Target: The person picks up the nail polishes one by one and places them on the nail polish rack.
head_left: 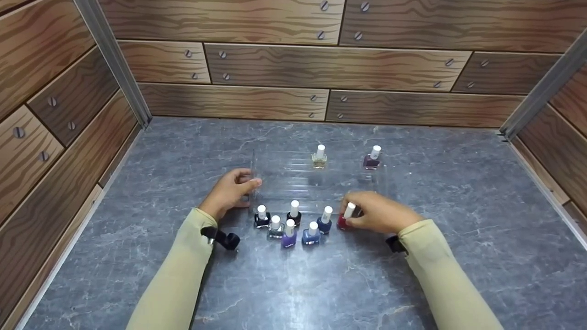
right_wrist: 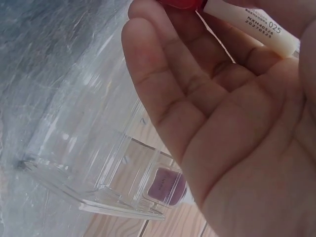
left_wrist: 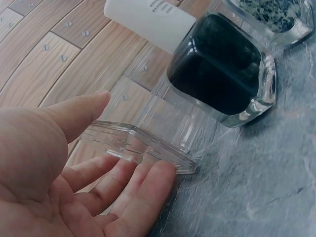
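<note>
The left hand (head_left: 229, 189) held the left end of the transparent, stepped plastic rack (head_left: 293, 188) between thumb and fingers. The right hand (head_left: 381, 211) pinched the red glass nail-polish bottle with a white cap (head_left: 342, 223) near the rack's front right; whether its base touched the grey marbled tabletop (head_left: 293, 284) could not be determined. Two white-capped bottles, a clear gold-flecked bottle (head_left: 319, 161) and a dark plum bottle (head_left: 370, 162), stood on the rear of the rack, well apart. Six white-capped bottles stood before the rack: black (head_left: 262, 221), glitter-flecked (head_left: 275, 231), near-black (head_left: 294, 218), purple (head_left: 289, 240), metallic blue (head_left: 311, 236) and navy (head_left: 324, 225). Judged from this layout, placement appeared early: two positioned, one in hand, six remaining.
</note>
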`<state>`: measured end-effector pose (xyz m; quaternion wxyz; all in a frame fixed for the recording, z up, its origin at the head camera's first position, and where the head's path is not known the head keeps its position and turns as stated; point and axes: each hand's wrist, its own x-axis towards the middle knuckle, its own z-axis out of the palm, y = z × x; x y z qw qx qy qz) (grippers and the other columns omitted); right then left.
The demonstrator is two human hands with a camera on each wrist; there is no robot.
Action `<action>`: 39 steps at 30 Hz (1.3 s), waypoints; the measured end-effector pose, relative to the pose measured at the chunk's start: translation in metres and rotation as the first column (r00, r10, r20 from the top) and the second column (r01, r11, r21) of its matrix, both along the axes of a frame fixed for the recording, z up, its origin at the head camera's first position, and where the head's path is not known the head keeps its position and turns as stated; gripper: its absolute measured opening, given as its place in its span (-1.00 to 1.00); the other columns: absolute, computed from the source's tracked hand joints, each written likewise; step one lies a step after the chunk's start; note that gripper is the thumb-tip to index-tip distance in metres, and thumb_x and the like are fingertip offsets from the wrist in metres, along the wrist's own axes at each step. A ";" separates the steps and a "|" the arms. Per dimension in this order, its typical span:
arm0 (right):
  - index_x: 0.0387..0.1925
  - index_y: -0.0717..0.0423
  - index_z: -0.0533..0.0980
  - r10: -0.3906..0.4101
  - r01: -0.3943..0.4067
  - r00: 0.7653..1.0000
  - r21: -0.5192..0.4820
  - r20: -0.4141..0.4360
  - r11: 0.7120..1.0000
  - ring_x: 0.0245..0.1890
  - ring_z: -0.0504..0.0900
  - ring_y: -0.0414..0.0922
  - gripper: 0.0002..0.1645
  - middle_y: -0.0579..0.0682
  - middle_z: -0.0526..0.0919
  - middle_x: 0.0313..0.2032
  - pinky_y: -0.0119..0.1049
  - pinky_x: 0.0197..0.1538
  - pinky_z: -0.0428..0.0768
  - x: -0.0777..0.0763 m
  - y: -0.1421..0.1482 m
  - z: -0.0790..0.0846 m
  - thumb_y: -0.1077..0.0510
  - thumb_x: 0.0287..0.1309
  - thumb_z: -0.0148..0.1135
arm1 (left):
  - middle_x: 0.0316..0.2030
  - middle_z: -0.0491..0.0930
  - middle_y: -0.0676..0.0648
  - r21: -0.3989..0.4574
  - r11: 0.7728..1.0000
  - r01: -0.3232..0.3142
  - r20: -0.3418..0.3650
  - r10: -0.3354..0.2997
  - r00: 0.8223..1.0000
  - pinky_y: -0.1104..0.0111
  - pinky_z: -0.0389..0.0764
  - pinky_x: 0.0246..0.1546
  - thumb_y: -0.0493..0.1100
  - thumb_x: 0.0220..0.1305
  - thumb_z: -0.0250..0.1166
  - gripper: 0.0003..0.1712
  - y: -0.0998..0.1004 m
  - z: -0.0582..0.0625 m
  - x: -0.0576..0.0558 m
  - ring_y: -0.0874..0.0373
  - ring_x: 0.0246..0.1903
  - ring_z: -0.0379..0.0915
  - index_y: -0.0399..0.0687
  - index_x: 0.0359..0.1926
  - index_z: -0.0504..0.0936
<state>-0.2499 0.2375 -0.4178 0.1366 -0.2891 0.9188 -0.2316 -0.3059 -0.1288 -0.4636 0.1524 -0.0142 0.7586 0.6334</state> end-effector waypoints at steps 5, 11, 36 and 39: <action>-0.16 -0.02 0.58 -0.003 0.003 1.000 -0.004 0.013 1.000 -0.23 0.60 -0.18 -0.81 -0.10 0.66 -0.19 -0.23 -0.11 0.69 -0.001 0.000 0.000 0.27 0.24 0.36 | 0.37 0.41 -0.22 0.001 1.000 -0.005 0.001 0.005 1.000 0.13 0.75 0.05 -0.02 0.39 0.41 -0.19 0.000 0.000 -0.001 -0.13 0.26 0.46 -0.15 0.51 0.28; -0.16 -0.02 0.58 -0.009 0.009 1.000 -0.012 0.014 1.000 -0.23 0.60 -0.18 -0.80 -0.11 0.65 -0.21 -0.22 -0.10 0.67 -0.001 0.000 0.000 0.29 0.23 0.34 | 0.40 0.38 -0.23 0.000 1.000 0.002 0.002 -0.002 1.000 0.09 0.73 0.09 -0.01 0.42 0.38 -0.19 -0.002 -0.002 -0.002 -0.15 0.29 0.44 -0.16 0.53 0.26; -0.07 0.03 0.49 0.030 -0.030 0.999 0.011 0.035 0.999 -0.20 0.58 -0.16 -0.87 -0.09 0.62 -0.19 -0.19 -0.07 0.68 0.002 -0.001 0.000 0.21 0.40 0.23 | 0.36 0.42 -0.22 -0.013 1.000 -0.001 -0.006 0.001 1.000 0.13 0.74 0.09 0.01 0.41 0.38 -0.19 -0.001 -0.001 -0.001 -0.14 0.26 0.45 -0.16 0.52 0.27; -0.07 0.06 0.49 0.064 -0.064 0.998 -0.010 0.021 0.998 -0.21 0.55 -0.17 -0.88 -0.08 0.61 -0.19 -0.21 -0.10 0.65 0.002 0.001 -0.001 0.24 0.41 0.21 | 0.37 0.41 -0.23 -0.010 1.000 -0.002 -0.004 0.002 1.000 0.10 0.73 0.10 0.00 0.42 0.38 -0.20 0.000 -0.002 -0.001 -0.14 0.27 0.45 -0.17 0.52 0.27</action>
